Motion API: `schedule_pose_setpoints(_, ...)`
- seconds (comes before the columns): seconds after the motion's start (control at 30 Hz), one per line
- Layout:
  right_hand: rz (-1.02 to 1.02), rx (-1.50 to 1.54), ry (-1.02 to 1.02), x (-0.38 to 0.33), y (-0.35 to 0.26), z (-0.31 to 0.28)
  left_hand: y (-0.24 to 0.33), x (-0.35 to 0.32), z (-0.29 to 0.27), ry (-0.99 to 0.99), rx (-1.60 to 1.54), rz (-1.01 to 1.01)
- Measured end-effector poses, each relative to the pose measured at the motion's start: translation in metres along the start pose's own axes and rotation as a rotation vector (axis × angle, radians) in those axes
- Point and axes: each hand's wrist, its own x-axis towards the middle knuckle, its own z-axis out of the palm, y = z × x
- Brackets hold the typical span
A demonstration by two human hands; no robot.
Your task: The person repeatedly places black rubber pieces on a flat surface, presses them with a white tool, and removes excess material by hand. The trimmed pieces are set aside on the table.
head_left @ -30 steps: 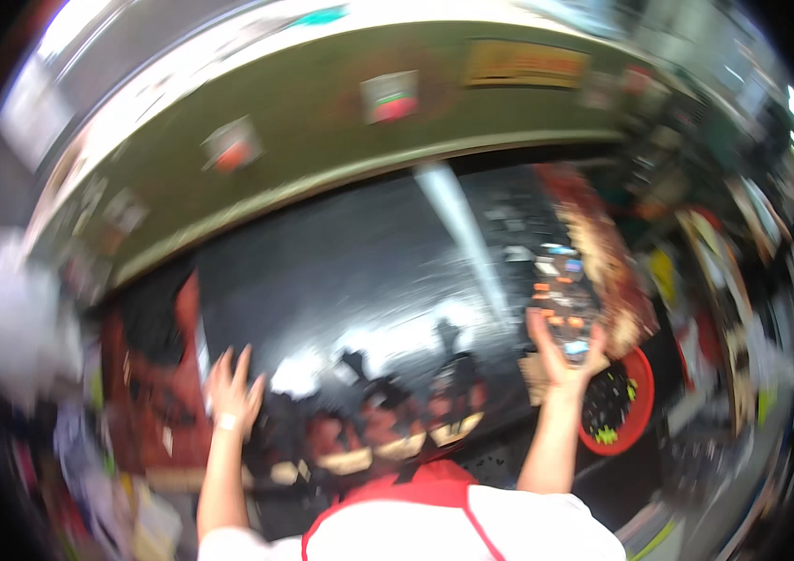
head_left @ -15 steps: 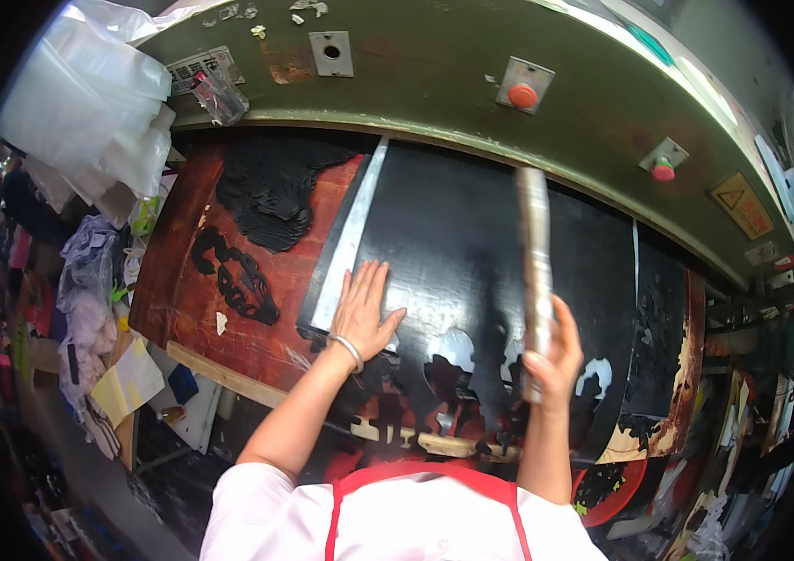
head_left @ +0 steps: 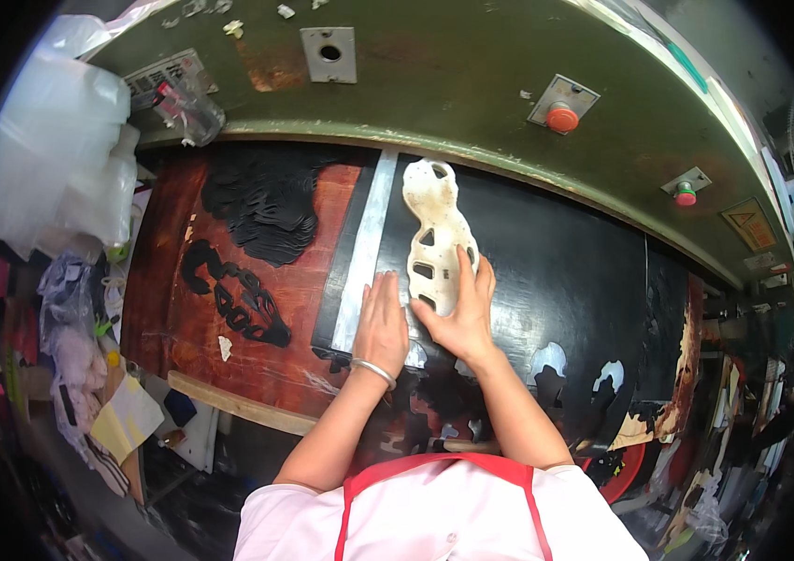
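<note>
Plate (head_left: 433, 208), wavy, speckled white, pierced, sits clasped by right hand (head_left: 465, 323), left hand (head_left: 382, 332) flat.

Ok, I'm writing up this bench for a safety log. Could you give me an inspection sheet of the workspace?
Surface: black sheet, ragged cut-outs along its near edge; silver strip across it; red board at left.
Things: white plate with holes, over the sheet.
Clutter: black pile and looped black piece on the board; plastic bags, far left.
Hands: left hand flat, at the strip's right edge; right hand holds the white plate's near end.
Cables: nothing seen.
Surroundings: green panel beyond, with red button and yellow sign; red basin, lower right, partly hidden.
</note>
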Motion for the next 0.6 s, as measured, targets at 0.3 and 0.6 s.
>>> schedule_pose_setpoints(0.3,0.429,0.234,0.486,0.068,0.143,-0.146,-0.023,0.046,-0.024,0.063,-0.224,-0.204)
schedule_pose_setpoints(0.6,0.26,-0.314,0.881,0.188,0.198,-0.23,-0.041,0.065,0.015,0.036,0.285,-0.209)
